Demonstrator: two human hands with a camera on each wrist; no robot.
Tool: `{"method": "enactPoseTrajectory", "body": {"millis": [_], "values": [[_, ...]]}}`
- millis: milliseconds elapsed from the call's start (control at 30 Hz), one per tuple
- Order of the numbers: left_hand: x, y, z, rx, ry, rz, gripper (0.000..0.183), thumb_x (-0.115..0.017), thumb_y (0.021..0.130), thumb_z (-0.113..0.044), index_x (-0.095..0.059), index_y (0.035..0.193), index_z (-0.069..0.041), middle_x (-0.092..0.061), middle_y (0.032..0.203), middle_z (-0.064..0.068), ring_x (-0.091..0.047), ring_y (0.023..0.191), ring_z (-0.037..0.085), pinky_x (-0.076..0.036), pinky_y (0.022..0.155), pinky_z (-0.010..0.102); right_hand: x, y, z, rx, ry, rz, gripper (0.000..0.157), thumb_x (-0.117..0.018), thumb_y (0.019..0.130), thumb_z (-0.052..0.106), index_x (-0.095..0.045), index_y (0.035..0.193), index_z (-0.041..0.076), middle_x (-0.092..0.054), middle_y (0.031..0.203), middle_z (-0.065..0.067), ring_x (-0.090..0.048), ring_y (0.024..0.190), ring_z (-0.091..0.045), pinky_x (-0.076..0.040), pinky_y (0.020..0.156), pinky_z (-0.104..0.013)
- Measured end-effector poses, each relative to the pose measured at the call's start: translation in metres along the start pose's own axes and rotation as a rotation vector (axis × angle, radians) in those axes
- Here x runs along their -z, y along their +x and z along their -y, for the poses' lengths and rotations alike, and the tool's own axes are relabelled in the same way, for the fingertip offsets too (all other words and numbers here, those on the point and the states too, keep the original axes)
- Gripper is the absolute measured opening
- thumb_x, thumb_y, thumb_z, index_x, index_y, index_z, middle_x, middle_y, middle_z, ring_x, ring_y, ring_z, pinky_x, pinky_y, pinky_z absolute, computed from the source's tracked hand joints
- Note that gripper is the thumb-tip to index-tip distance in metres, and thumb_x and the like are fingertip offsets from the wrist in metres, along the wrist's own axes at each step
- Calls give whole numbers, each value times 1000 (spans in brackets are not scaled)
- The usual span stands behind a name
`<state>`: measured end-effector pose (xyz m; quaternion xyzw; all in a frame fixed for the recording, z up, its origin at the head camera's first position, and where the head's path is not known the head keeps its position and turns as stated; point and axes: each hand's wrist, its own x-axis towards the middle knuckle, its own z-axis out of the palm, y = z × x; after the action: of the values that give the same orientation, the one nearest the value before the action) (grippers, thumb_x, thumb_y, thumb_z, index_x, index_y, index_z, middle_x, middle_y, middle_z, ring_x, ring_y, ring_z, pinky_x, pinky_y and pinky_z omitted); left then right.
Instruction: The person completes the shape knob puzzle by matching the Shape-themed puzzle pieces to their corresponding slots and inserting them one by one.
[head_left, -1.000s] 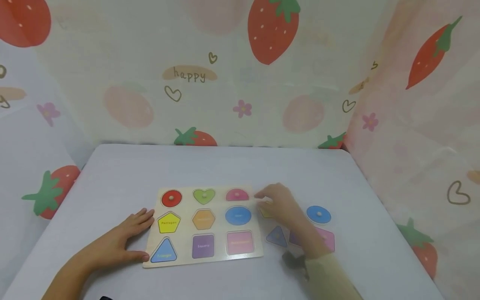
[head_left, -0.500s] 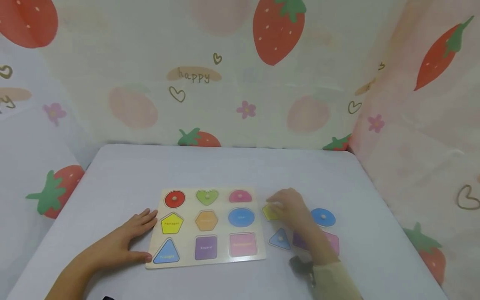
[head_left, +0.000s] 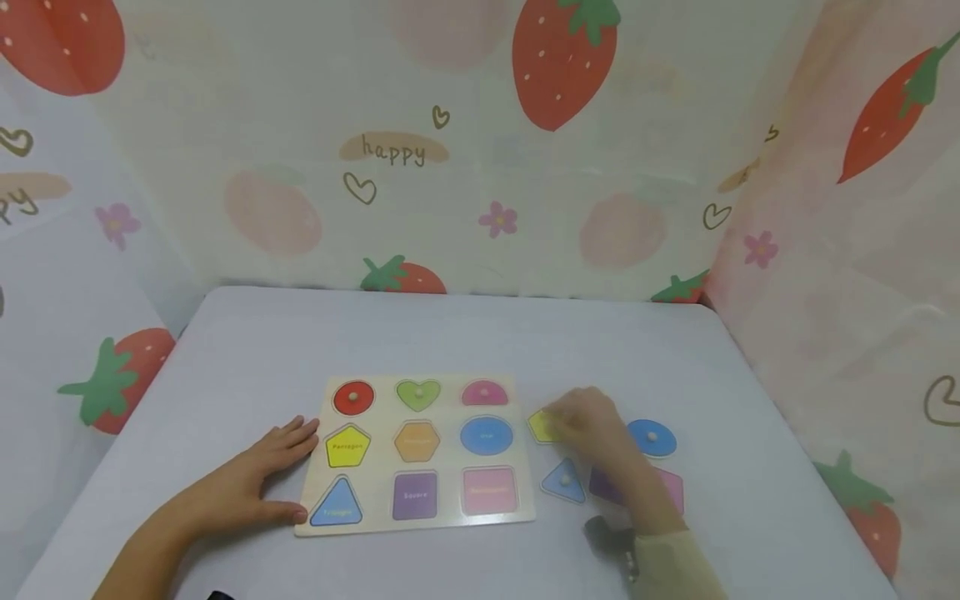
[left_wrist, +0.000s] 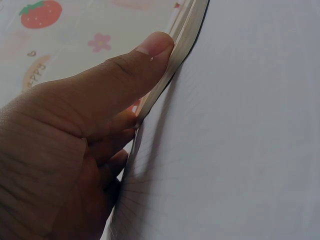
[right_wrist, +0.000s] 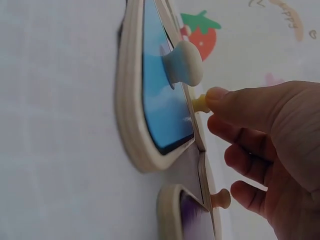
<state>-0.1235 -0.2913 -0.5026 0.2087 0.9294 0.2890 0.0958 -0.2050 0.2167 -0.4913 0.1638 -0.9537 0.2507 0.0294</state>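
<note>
While my left hand (head_left: pixel 243 483), fingers relaxed, rests against the left edge of the puzzle board (head_left: pixel 382 454), likely to stop it sliding, my right hand (head_left: pixel 597 427) pinches the yellow knob (right_wrist: pixel 200 104) of the pentagon piece (head_left: pixel 540 427), probably the easiest grip. Piece sits just right of the board, beyond the blue triangle piece (head_left: pixel 557 480).

Pale rectangular wooden board (head_left: pixel 450 467), smooth, glossy; blue triangular wooden piece (right_wrist: pixel 162 105), glossy-faced; its pale round wooden knob (right_wrist: pixel 189 62), smooth; white cloth-like table surface (head_left: pixel 450 337), matt.
</note>
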Motion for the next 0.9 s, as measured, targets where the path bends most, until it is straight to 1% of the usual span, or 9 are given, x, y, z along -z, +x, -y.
{"method": "enactPoseTrajectory", "body": {"millis": [100, 133, 233, 333, 467, 600, 700, 800, 900], "values": [[-1, 0, -1, 2, -3, 2, 105, -79, 71, -71, -45, 156, -18, -31, 168, 3, -20, 155, 43, 3, 102, -6, 1, -1, 0, 1, -2, 22, 21, -76, 90, 19, -80, 110, 16, -75, 103, 0, -61, 102, -24, -48, 95, -46], [-1, 0, -2, 7, 4, 4, 105, -79, 71, -71, -45, 156, -19, -31, 168, 2, -20, 155, 42, 0, 110, -1, 1, -1, 1, 2, -12, 30, 22, -76, 90, 19, -80, 111, 16, -76, 103, 0, -61, 102, -24, -48, 96, -46], [1, 0, -5, 20, 21, 10, 106, -77, 71, -73, -45, 156, -19, -31, 168, 2, -21, 155, 42, -17, 127, 31, 1, -1, 2, -23, -23, 49, 22, -75, 91, 20, -80, 112, 17, -75, 104, 1, -60, 103, -23, -46, 97, -47], [2, -1, -7, 32, 30, 14, 107, -77, 71, -74, -45, 156, -19, -32, 168, 3, -21, 155, 42, -28, 117, 64, 1, -2, 4, -48, -21, 58, 21, -74, 91, 19, -80, 112, 17, -75, 104, 1, -60, 104, -23, -46, 97, -48], [2, -1, -6, 32, 37, 10, 106, -78, 70, -73, -45, 156, -20, -32, 168, 2, -22, 155, 40, -27, 117, 63, -1, -3, 5, -58, -13, 56, 20, -74, 92, 18, -80, 110, 17, -75, 104, 1, -59, 103, -23, -46, 97, -48], [3, -2, -3, 34, 38, 6, 105, -78, 71, -72, -45, 156, -21, -31, 168, -1, -21, 156, 38, -22, 123, 47, -2, -2, 6, -52, -3, 47, 18, -74, 92, 16, -80, 109, 16, -76, 104, 0, -60, 104, -24, -46, 97, -49], [3, -1, -2, 31, 30, 11, 106, -78, 71, -73, -45, 157, -21, -30, 168, -1, -20, 156, 39, -22, 124, 49, -2, -2, 6, -79, 18, 48, 17, -75, 92, 18, -81, 108, 16, -76, 104, 0, -61, 106, -24, -47, 99, -48], [3, -1, -1, 28, 23, 14, 106, -77, 71, -74, -44, 157, -21, -30, 168, 0, -19, 156, 40, -25, 120, 62, -2, -1, 8, -106, 37, 52, 17, -75, 92, 19, -81, 107, 16, -75, 105, 0, -61, 108, -25, -46, 101, -49], [3, -2, 0, 25, 4, 6, 106, -79, 71, -72, -45, 157, -20, -30, 169, 0, -19, 156, 41, -17, 127, 39, 0, 1, 11, -115, 38, 46, 18, -74, 92, 19, -81, 108, 15, -75, 106, -2, -61, 109, -27, -46, 101, -52]]}}
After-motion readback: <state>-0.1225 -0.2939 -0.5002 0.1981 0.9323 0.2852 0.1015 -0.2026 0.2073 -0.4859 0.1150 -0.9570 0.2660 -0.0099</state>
